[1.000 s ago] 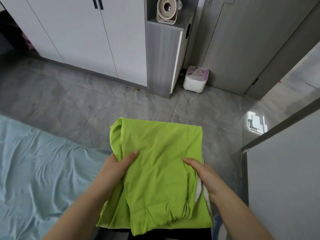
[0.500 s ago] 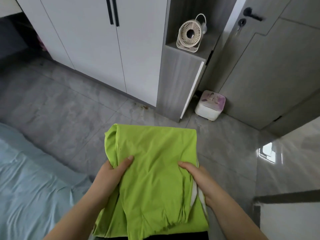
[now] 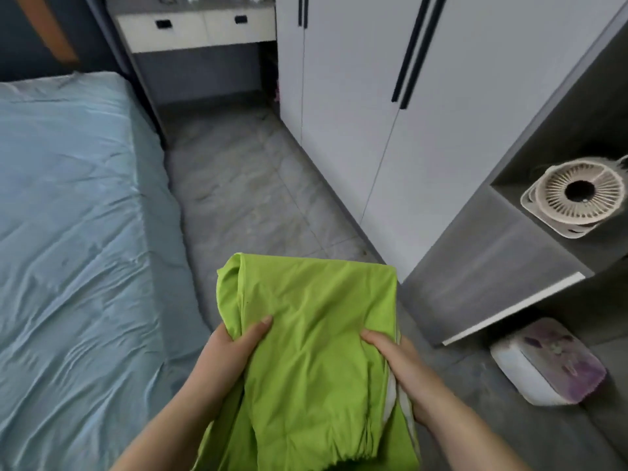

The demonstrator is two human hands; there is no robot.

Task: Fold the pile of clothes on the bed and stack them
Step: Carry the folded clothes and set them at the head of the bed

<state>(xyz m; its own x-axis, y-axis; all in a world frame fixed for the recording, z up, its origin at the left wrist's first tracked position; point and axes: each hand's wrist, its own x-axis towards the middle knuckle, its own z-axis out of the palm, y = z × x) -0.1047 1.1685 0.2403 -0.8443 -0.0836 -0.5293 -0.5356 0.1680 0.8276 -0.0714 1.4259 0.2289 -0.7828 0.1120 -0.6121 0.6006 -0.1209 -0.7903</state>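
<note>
Green garment [image 3: 306,351] folded, held over floor [image 3: 244,198] — L grip [image 3: 231,351] + R grip [image 3: 404,375] both clutching it; bed [image 3: 68,232] left, fan [image 3: 577,195] right.

Floor [image 3: 244,185]: grey marbled tile, centre of frame, faint daylight sheen. Bed [image 3: 68,232] fills left side, pale blue sheet, wrinkled. Upper left: dark blue wall [image 3: 17,39] with orange-brown strip [image 3: 47,25]. Top centre: desk [image 3: 200,28], two white drawers, dark recess below. Upper right: white wardrobe [image 3: 356,96], long black handles. Right: grey cabinet [image 3: 486,266] with open niche holding beige fan [image 3: 574,195]. Lower right, on floor: white box [image 3: 550,372], purple-patterned top.
</note>
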